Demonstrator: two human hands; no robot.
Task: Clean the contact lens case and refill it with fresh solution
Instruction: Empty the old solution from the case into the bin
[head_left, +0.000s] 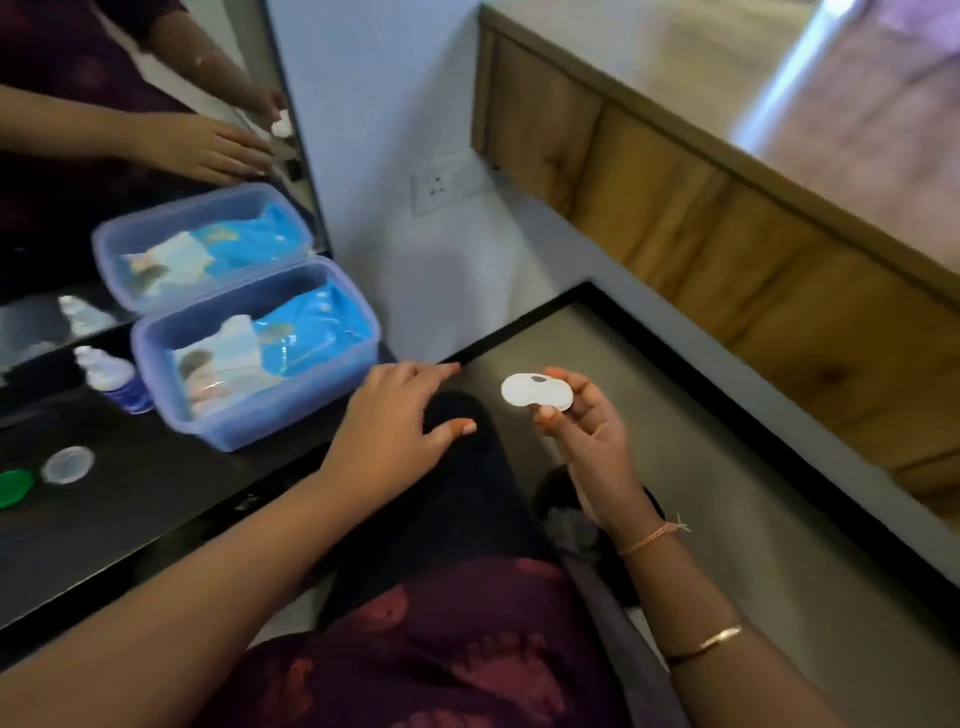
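My right hand (587, 441) holds the white contact lens case (535, 391) by its edge, out over the floor to the right of the black counter, with its flat underside towards me. My left hand (395, 426) hovers with fingers spread and nothing in it, just off the counter's right end. A small solution bottle (117, 379) with a blue label stands on the counter (156, 499) beside the box. A clear cap (67, 464) and a green cap (14, 486) lie on the counter at the far left.
An open bluish plastic box (260, 426) of packets sits at the counter's right end, against a mirror (130, 130) that repeats it. A wall socket (441, 187) is on the white wall. A wooden bed frame (727, 234) runs along the right.
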